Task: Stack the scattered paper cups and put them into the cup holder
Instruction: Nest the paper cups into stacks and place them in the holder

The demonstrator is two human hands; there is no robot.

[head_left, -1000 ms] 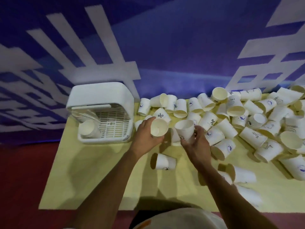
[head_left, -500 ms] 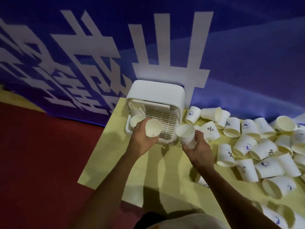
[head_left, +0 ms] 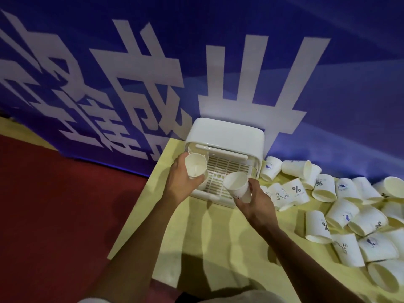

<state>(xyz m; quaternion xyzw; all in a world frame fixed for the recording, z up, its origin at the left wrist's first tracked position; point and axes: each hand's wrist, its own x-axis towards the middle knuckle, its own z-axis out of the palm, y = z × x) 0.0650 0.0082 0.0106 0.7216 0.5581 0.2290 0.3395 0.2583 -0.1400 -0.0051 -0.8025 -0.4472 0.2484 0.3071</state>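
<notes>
The left hand (head_left: 180, 184) wraps around one cup (head_left: 195, 167) by its wall, mouth tipped toward the camera, right in front of the holder's (head_left: 227, 132) left side. The right hand (head_left: 256, 201) grips a second cup (head_left: 237, 185) low on its body, mouth tilted up and left, over the holder's slotted tray. The two cups are near each other but apart, not yet nested.

These cups look very light and thin-walled, so a hard squeeze would likely crush the wall or pull the rim out of round and make nesting jam. The best hold is probably a gentle one around the middle or lower body, leaving the rim free. The smooth paper may slide once the cups are stacked.

The white holder stands at the desk's (head_left: 218, 232) far left corner. Loose cups (head_left: 318, 226) lie on their sides along the right edge, many touching. The desk top is pale yellow and flat, a blue banner (head_left: 218, 29) with white characters hangs behind, and a red floor (head_left: 65, 215) lies to the left.
</notes>
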